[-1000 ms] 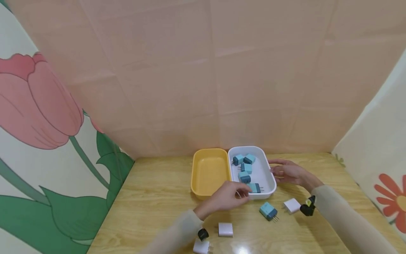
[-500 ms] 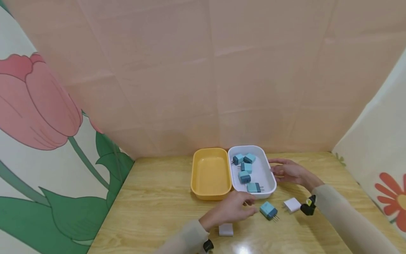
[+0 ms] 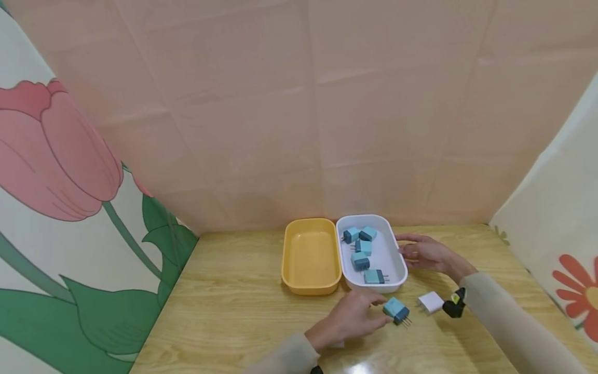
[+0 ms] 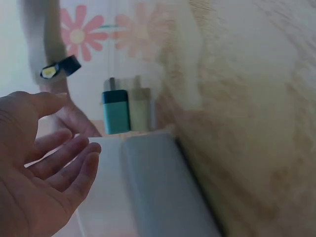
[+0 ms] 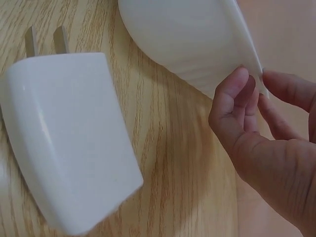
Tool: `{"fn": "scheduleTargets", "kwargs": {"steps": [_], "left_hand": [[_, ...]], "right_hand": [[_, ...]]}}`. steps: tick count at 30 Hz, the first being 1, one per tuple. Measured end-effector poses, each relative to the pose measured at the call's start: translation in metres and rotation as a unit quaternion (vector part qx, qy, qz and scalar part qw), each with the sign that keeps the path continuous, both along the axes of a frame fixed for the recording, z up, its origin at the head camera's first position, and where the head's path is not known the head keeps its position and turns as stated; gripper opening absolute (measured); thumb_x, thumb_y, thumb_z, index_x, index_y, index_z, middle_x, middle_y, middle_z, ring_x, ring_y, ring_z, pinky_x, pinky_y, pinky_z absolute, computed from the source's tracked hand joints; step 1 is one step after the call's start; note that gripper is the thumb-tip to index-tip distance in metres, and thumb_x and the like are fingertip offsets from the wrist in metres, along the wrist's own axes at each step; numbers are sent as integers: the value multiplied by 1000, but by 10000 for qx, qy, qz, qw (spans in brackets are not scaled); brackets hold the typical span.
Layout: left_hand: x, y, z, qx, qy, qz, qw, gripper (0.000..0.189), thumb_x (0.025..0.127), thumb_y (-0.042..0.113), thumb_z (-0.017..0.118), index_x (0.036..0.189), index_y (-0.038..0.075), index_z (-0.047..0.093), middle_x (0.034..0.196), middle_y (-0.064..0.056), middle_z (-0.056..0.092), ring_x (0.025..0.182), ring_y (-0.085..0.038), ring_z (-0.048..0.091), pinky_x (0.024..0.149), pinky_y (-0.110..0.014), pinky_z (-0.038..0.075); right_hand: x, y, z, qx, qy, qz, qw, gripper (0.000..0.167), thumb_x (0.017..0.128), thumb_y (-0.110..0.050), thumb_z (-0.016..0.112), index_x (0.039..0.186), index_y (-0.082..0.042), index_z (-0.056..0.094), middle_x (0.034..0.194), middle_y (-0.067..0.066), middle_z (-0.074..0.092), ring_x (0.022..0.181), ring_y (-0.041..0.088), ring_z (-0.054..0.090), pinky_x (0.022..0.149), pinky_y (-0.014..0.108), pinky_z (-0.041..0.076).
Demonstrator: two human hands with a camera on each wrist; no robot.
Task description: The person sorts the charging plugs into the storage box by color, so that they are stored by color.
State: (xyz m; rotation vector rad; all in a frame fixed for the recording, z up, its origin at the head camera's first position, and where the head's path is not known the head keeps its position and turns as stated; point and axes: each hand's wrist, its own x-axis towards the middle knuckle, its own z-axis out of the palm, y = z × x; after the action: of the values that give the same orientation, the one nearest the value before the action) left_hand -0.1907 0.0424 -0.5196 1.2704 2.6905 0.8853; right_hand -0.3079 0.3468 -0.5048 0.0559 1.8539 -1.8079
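Note:
A teal-and-navy plug charger (image 3: 396, 310) lies on the table in front of the white bin (image 3: 397, 279), its prongs pointing toward the lower right. My left hand (image 3: 351, 317) is just left of this charger, thumb and fingers apart and holding nothing. In the left wrist view, the teal charger (image 4: 116, 112) stands beyond the spread fingers (image 4: 84, 170) of that hand. My right hand (image 3: 427, 253) is at the white bin's right side. The right wrist view has its fingers and thumb (image 5: 229, 94) pinching the bin's rim. Several teal chargers (image 3: 363, 247) lie inside the bin.
An orange bin (image 3: 286, 254) stands against the white bin's left side. A white plug charger (image 3: 430, 302) lies near my right wrist. Another white charger (image 3: 337, 345) is mostly hidden under my left hand. A peach backdrop (image 3: 317, 130) rises behind the table (image 3: 224, 311).
My left hand has left the teal charger in the white bin and moved down and right to the one on the table. My right hand has stayed at the bin.

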Motion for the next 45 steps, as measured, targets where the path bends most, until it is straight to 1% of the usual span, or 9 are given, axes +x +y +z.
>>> {"fn": "scheduleTargets", "kwargs": {"steps": [4,12,17,20,27,31,35,41,45], "left_hand": [[0,3,-7,31,63,62,10000,35,96,38,78,127,23,74,124,14,76,113,3,68,93,-6,49],[-3,6,-20,166,-129,140,9997,36,94,37,80,127,23,74,120,16,76,104,8,65,86,-3,45],[-3,8,-24,178,-40,143,9997,39,94,37,80,129,23,73,121,16,76,107,8,64,90,-3,45],[-4,10,-26,185,82,115,9997,36,94,39,80,126,25,73,116,17,76,103,8,64,86,-2,44],[-8,19,-26,340,-206,141,9991,52,94,42,80,140,23,67,140,14,68,127,6,57,103,-10,46],[-10,23,-25,33,-223,59,9997,41,92,42,82,128,24,71,120,18,73,105,10,62,88,-4,46],[-10,27,-27,-314,7,-114,9994,29,92,41,82,111,24,68,97,19,68,84,10,57,74,-1,41],[-9,33,-28,-510,-46,-29,9987,27,91,39,82,105,25,64,90,19,64,80,10,53,69,-3,41],[-7,37,-28,-649,135,76,9978,29,91,41,82,105,25,62,89,19,62,79,11,51,67,-3,39]], "right_hand": [[0,1,-1,-22,6,-14,10000,62,108,-16,59,164,-7,32,126,0,70,107,20,63,93,36,59],[-2,1,-3,-5,-22,-45,10000,62,108,-14,57,164,-5,29,125,1,70,105,19,63,93,35,59],[-2,1,-2,65,-38,-63,10000,63,108,-15,57,164,-6,29,130,2,68,108,21,63,94,35,59],[-1,0,-1,74,-3,5,10000,63,109,-15,56,165,-5,28,130,2,68,108,20,63,94,35,59],[-2,2,-2,-8,18,31,10000,62,109,-13,55,164,-5,28,122,0,70,102,17,63,91,34,58],[-2,2,-3,14,-4,20,10000,64,109,-15,56,165,-5,28,126,1,68,105,18,63,93,34,58],[-1,2,-4,52,-58,-48,10000,64,109,-15,57,165,-6,28,130,2,67,107,20,62,94,35,58],[-1,0,-3,33,-63,-63,10000,64,108,-15,57,165,-6,28,128,3,67,106,19,61,93,34,58],[-2,0,-2,20,-50,-71,10000,64,108,-14,57,165,-6,28,127,2,68,105,19,62,93,34,58]]}}
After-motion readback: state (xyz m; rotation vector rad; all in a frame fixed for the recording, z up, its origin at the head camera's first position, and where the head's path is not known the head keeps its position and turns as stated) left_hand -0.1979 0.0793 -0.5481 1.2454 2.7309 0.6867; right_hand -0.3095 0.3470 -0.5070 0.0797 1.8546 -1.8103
